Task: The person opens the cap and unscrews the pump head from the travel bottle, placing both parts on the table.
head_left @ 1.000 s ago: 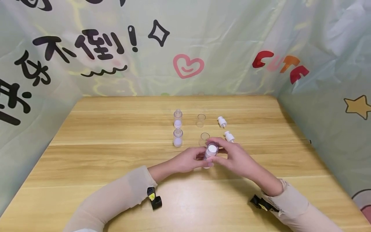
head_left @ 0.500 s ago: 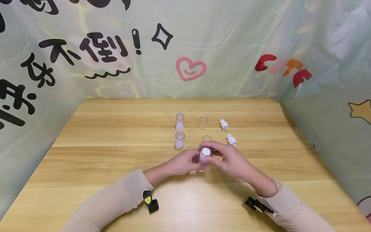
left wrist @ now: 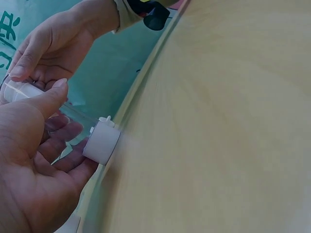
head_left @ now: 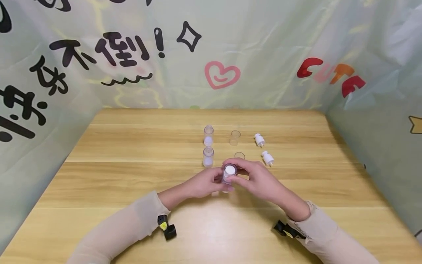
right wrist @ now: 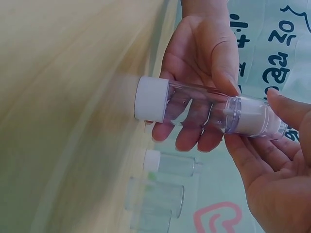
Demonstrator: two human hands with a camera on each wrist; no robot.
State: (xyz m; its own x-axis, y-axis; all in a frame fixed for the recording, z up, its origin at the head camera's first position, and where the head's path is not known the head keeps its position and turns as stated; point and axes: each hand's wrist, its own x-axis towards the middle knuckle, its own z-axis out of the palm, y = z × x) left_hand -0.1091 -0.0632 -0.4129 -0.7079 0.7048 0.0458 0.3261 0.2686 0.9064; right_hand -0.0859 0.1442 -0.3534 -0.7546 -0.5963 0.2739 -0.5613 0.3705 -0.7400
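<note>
Both hands have shifted slightly leftward; the left hand (head_left: 204, 183) grips the bottle (head_left: 228, 175) body while the right hand (head_left: 255, 179) pinches its clear cap (right wrist: 252, 119), seating apparently under way.

Person: two bare hands, left hand (head_left: 201, 184), right hand (head_left: 260, 180). Long, close-fitting sleeves in pale beige, thin fabric, reaching the wrists. Small black device with a yellow mark strapped under each wrist: left device (head_left: 166, 227), right device (head_left: 286, 230)

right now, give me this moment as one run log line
left hand: holds clear bottle body | right hand: grips its clear cap | bottle base on table | two pump heads, two loose caps behind
</note>
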